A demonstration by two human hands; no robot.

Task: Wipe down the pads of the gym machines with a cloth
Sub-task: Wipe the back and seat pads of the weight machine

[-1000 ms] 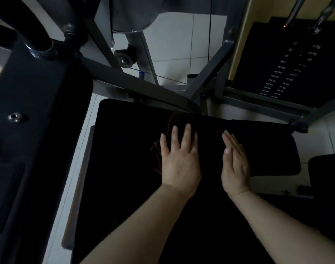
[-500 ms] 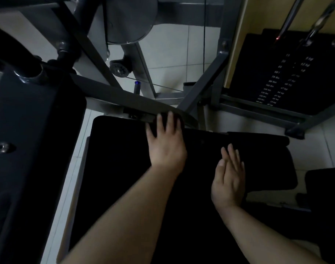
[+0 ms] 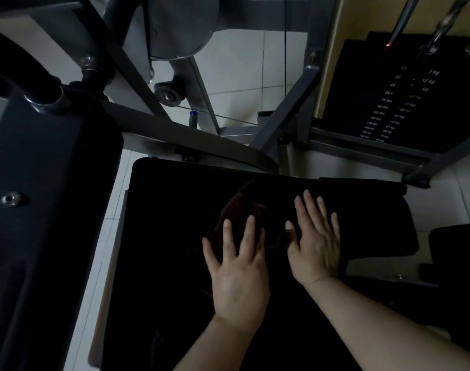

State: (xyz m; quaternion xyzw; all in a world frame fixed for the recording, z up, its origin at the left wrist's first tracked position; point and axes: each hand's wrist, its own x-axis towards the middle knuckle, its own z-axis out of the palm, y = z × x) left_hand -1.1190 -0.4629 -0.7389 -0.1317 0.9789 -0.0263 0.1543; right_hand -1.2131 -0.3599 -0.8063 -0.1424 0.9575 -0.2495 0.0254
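Note:
A wide black seat pad (image 3: 164, 210) fills the middle of the dim view. On it lies a dark reddish-brown cloth (image 3: 239, 210), hard to make out against the pad. My left hand (image 3: 239, 271) presses flat on the cloth's near part, fingers spread and straight. My right hand (image 3: 315, 242) lies flat beside it, its thumb at the cloth's right edge and its fingers resting on the pad. A second, narrower black pad (image 3: 383, 223) adjoins on the right.
Grey steel frame bars (image 3: 180, 135) cross just beyond the pad's far edge. A large dark padded part (image 3: 41, 183) stands at the left. A black weight stack (image 3: 405, 97) with printed numbers sits at the upper right. Pale floor tiles (image 3: 241, 76) show behind.
My left hand has pulled back from the pad's far edge toward me, with the cloth under it. My right hand has shifted forward and spread flat beside it.

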